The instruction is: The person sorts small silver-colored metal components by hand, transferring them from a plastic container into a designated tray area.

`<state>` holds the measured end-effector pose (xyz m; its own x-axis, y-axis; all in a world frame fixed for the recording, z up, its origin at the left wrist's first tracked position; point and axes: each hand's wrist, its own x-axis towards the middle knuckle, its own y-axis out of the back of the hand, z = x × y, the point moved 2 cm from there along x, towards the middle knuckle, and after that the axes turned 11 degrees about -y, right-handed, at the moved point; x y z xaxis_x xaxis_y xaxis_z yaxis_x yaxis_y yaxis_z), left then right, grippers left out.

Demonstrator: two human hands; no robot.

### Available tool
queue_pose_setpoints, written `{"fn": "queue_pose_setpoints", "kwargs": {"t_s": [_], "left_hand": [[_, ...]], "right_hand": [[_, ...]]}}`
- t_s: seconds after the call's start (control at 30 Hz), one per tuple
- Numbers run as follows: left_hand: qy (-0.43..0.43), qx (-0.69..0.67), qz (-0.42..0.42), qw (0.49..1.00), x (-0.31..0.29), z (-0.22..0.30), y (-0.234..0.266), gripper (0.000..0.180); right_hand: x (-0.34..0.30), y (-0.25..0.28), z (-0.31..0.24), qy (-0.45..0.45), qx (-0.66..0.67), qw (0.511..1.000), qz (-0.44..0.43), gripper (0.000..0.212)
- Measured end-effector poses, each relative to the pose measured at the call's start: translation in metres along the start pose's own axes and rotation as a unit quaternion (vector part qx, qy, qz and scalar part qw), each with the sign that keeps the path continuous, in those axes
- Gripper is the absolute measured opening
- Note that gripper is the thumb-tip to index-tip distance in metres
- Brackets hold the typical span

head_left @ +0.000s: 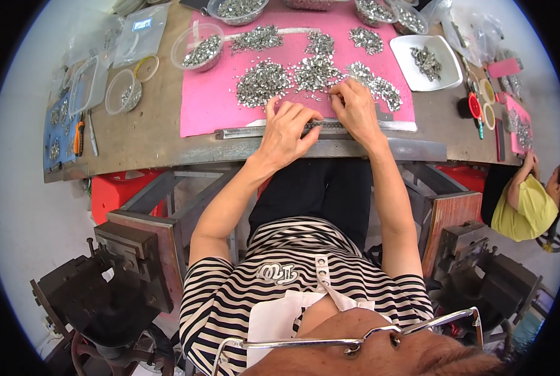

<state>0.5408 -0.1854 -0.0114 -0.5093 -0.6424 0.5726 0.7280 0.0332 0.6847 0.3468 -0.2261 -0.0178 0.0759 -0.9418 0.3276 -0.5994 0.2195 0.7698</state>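
Note:
A long metal bar with a narrow channel (241, 133) lies along the front edge of the pink mat (198, 119). My left hand (285, 133) rests over the bar's middle, its thumb and index finger apart at a dark toothed-looking strip (331, 125). What the strip is made of I cannot tell. Just beyond the bar, my right hand (356, 111) has its fingertips drawn together beside loose pieces; anything between them is too small to make out. Heaps of small shiny metal pieces (263, 83) lie past both hands, another heap (317, 73) in the middle.
Clear bowls of metal pieces (178, 57) stand along the back and left. At right is a white square dish (403, 62). Orange-handled pliers (79, 135) lie far left, red-and-black tools (471, 106) at right. A person in yellow (525, 210) sits at the far right.

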Motion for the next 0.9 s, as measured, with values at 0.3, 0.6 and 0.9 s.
{"fn": "queue_pose_setpoints", "kwargs": {"t_s": [0.3, 0.6, 0.9], "left_hand": [[-0.010, 0.042, 0.016, 0.999, -0.001, 0.002, -0.007, 0.016], [0.003, 0.051, 0.038, 0.998, 0.019, -0.010, -0.008, 0.012], [-0.094, 0.180, -0.055, 0.978, 0.055, -0.047, -0.025, 0.009]], "right_hand": [[0.000, 0.001, 0.000, -0.011, 0.041, 0.999, 0.002, 0.008], [-0.003, -0.005, 0.003, -0.035, 0.044, 0.998, 0.007, 0.008], [-0.007, 0.006, -0.002, -0.066, 0.065, 0.996, -0.020, 0.008]]}}
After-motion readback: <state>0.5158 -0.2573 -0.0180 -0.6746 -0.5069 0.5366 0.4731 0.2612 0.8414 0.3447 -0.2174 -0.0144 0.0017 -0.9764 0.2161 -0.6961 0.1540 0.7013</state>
